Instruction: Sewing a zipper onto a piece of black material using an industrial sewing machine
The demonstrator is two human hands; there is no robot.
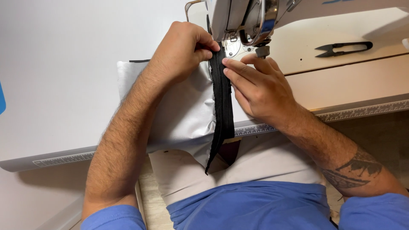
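I am pinching the black zipper tape [221,91] in my left hand [183,53], its grip closed on the top end just under the sewing machine head [247,19]. My right hand [255,85] is pressing flat fingertips against the tape's edge, holding nothing, keeping it straight on the grey fabric [179,110] across the bench [64,85].

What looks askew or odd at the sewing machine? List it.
Little stands out. The grey fabric bunches into puckers beside the black zipper, near the table edge. The zipper's lower end hangs off the edge. Black thread snips lie apart on the table.
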